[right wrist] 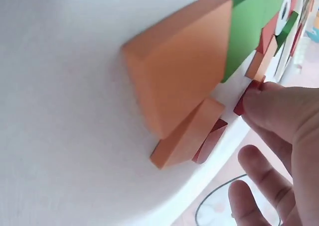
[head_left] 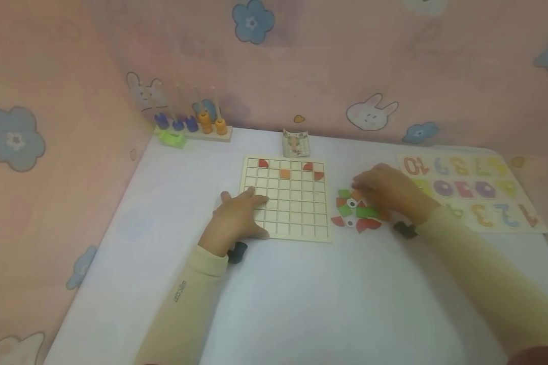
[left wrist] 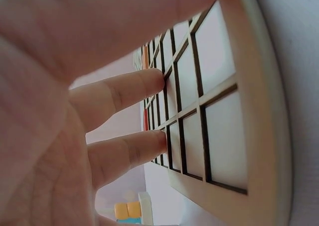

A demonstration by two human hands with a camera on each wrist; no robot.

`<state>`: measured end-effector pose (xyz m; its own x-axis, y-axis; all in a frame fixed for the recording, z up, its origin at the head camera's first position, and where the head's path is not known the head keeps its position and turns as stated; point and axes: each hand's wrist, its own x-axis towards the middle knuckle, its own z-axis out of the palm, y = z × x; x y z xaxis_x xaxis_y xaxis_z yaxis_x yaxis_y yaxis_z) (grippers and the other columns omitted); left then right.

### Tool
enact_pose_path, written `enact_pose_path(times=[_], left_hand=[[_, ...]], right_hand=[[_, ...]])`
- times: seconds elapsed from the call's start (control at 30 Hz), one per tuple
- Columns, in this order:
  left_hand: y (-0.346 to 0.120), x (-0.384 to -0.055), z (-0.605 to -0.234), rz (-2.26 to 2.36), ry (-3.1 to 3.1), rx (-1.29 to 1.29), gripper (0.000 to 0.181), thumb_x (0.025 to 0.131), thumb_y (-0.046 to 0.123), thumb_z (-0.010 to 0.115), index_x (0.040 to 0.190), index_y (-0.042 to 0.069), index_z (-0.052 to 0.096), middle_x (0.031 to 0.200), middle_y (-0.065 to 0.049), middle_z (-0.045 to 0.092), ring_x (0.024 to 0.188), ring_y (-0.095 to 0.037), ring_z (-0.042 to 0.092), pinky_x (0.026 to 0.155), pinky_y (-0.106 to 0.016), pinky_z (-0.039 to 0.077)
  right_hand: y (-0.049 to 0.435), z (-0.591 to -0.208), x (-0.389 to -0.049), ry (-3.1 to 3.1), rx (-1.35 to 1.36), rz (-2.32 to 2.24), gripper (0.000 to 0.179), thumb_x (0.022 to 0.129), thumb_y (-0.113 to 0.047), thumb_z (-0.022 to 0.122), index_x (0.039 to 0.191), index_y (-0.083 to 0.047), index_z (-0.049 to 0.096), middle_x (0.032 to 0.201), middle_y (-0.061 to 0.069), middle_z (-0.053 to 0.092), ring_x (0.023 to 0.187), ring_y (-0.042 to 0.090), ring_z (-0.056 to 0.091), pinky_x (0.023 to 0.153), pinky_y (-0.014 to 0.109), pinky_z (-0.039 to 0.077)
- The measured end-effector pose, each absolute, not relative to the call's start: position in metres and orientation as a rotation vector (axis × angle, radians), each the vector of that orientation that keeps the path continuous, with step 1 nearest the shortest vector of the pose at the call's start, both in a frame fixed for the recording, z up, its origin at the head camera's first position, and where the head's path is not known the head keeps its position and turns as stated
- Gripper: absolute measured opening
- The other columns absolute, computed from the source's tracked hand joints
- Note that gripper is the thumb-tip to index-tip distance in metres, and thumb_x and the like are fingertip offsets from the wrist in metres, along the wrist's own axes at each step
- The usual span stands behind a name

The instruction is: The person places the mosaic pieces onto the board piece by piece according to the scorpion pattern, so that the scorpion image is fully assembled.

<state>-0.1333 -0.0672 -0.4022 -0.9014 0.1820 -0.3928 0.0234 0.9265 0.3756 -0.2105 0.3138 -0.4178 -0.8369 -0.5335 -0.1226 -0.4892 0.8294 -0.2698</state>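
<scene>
A wooden grid board [head_left: 297, 219] lies in front of me. Its upper rows hold red quarter-circle pieces [head_left: 318, 176] and an orange square [head_left: 285, 174]. My left hand [head_left: 234, 219] rests on the board's left side with spread fingers; in the left wrist view two fingertips touch the grid. To the board's right lies a cluster of loose pieces: green tiles [head_left: 366, 212], red ones [head_left: 369, 224], round eye pieces [head_left: 350, 222] and orange tiles [right wrist: 184, 71]. At the cluster's far side my right hand [head_left: 392, 190] pinches a small dark red piece [right wrist: 242, 102] between thumb and finger.
A small patterned card [head_left: 296, 144] stands behind the board. At the back left is a peg stacker [head_left: 214, 133] with purple and orange rings, beside a light green piece [head_left: 172, 139]. A number puzzle board [head_left: 520, 203] lies to the right, partly behind my right arm.
</scene>
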Motion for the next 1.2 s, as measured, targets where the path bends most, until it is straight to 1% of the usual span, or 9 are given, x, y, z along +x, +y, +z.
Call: enact_pose_path(times=[0.23,0.4,0.53,0.67,0.77,0.83,0.93,1.07,1.2], left_hand=[[-0.067,-0.134,-0.403,0.517,2.656,0.155,0.091,0.075,0.040,0.098,0.155,0.031,0.057,0.173,-0.003,0.030,0.127,-0.046,0.039,0.095,-0.065,0.048],[-0.065,-0.135,-0.402,0.521,2.662,0.156,0.091,0.074,0.040,0.098,0.155,0.031,0.057,0.173,-0.004,0.029,0.128,-0.047,0.039,0.097,-0.069,0.046],[-0.064,-0.137,-0.403,0.528,2.655,0.153,0.091,0.074,0.040,0.098,0.155,0.031,0.057,0.173,-0.003,0.029,0.129,-0.046,0.038,0.098,-0.070,0.045],[-0.065,-0.138,-0.404,0.530,2.652,0.137,0.092,0.075,0.040,0.098,0.156,0.032,0.056,0.174,-0.003,0.028,0.128,-0.045,0.037,0.098,-0.070,0.045],[-0.066,-0.138,-0.406,0.525,2.657,0.123,0.092,0.074,0.041,0.098,0.155,0.032,0.056,0.173,-0.002,0.029,0.127,-0.044,0.038,0.098,-0.070,0.045],[-0.066,-0.138,-0.407,0.521,2.660,0.114,0.092,0.074,0.041,0.098,0.155,0.033,0.056,0.173,-0.002,0.029,0.126,-0.044,0.038,0.097,-0.070,0.045],[-0.066,-0.138,-0.408,0.523,2.659,0.111,0.092,0.074,0.041,0.098,0.156,0.033,0.056,0.173,-0.002,0.029,0.127,-0.044,0.037,0.098,-0.070,0.045],[-0.062,-0.139,-0.408,0.532,2.664,0.125,0.091,0.075,0.042,0.097,0.155,0.034,0.056,0.173,-0.002,0.030,0.128,-0.045,0.037,0.097,-0.072,0.045],[-0.056,-0.139,-0.406,0.536,2.668,0.140,0.090,0.074,0.043,0.097,0.155,0.035,0.057,0.173,-0.003,0.030,0.128,-0.046,0.037,0.096,-0.073,0.045]], right_hand=[[0.317,-0.417,-0.212,2.843,-0.869,-0.201,0.046,0.088,0.000,0.084,0.132,-0.006,0.073,0.129,0.011,0.072,0.124,0.033,0.058,0.111,0.053,0.044],[0.320,-0.415,-0.216,2.844,-0.957,-0.201,0.049,0.085,0.003,0.086,0.131,-0.005,0.074,0.126,0.012,0.073,0.121,0.034,0.060,0.109,0.052,0.045],[0.323,-0.411,-0.227,2.815,-0.971,-0.185,0.046,0.085,0.002,0.085,0.130,-0.002,0.073,0.125,0.014,0.073,0.120,0.035,0.061,0.108,0.053,0.046],[0.314,-0.405,-0.252,2.828,-0.851,-0.211,0.033,0.093,-0.005,0.079,0.126,0.000,0.075,0.121,0.018,0.074,0.117,0.038,0.063,0.108,0.053,0.046],[0.287,-0.400,-0.270,2.867,-0.800,-0.336,0.024,0.099,-0.010,0.075,0.121,-0.005,0.079,0.118,0.015,0.076,0.116,0.036,0.065,0.106,0.052,0.047],[0.257,-0.396,-0.275,2.880,-0.808,-0.452,0.020,0.097,-0.015,0.079,0.117,-0.009,0.082,0.116,0.011,0.078,0.115,0.031,0.065,0.105,0.049,0.047],[0.202,-0.390,-0.281,2.842,-0.891,-0.474,0.019,0.097,-0.019,0.080,0.114,-0.011,0.083,0.116,0.008,0.078,0.112,0.029,0.063,0.103,0.047,0.046],[0.135,-0.385,-0.282,2.778,-1.051,-0.452,0.018,0.097,-0.017,0.079,0.113,-0.012,0.083,0.116,0.005,0.078,0.111,0.028,0.064,0.103,0.044,0.047],[0.094,-0.390,-0.278,2.740,-1.209,-0.374,0.017,0.099,-0.014,0.076,0.113,-0.013,0.084,0.113,0.003,0.079,0.106,0.027,0.065,0.097,0.040,0.050]])
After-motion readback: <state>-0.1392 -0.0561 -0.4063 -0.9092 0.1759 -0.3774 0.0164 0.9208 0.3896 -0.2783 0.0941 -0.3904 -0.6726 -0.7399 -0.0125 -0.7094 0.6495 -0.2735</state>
